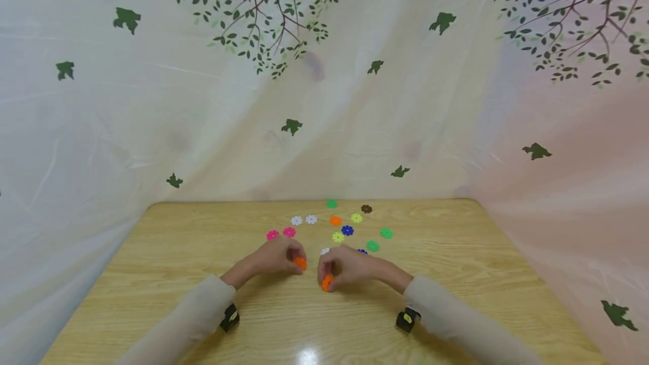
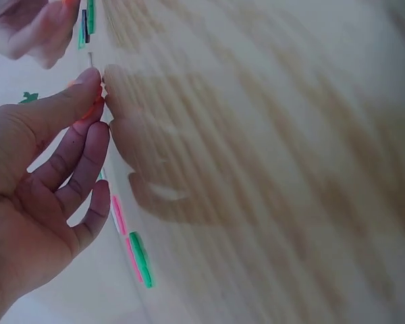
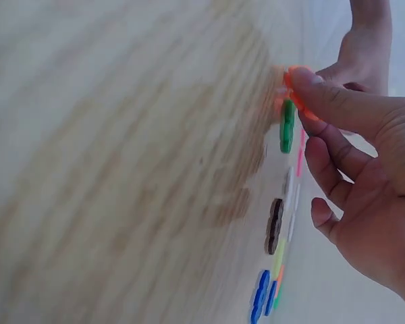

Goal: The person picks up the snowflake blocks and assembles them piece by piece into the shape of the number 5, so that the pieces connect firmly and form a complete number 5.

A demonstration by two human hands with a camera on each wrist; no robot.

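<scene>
My left hand (image 1: 278,254) pinches an orange flower-shaped disc (image 1: 300,263) between thumb and fingertips, just above the wooden table. To its right, my right hand (image 1: 350,264) pinches a second orange flower-shaped disc (image 1: 327,283), slightly nearer the front. The two discs are apart. In the left wrist view, the thumb and fingers cover most of the left disc (image 2: 89,111). The right wrist view shows the right disc (image 3: 302,94) held on edge at the thumb tip. Beyond the hands lie pink (image 1: 289,232) and white discs (image 1: 311,219).
Several more flower discs lie flat on the table (image 1: 152,275): green (image 1: 386,233), blue (image 1: 347,230), yellow (image 1: 356,218), brown (image 1: 367,209) and another orange disc (image 1: 336,221). A printed curtain (image 1: 228,128) hangs behind the table's back edge and at both sides.
</scene>
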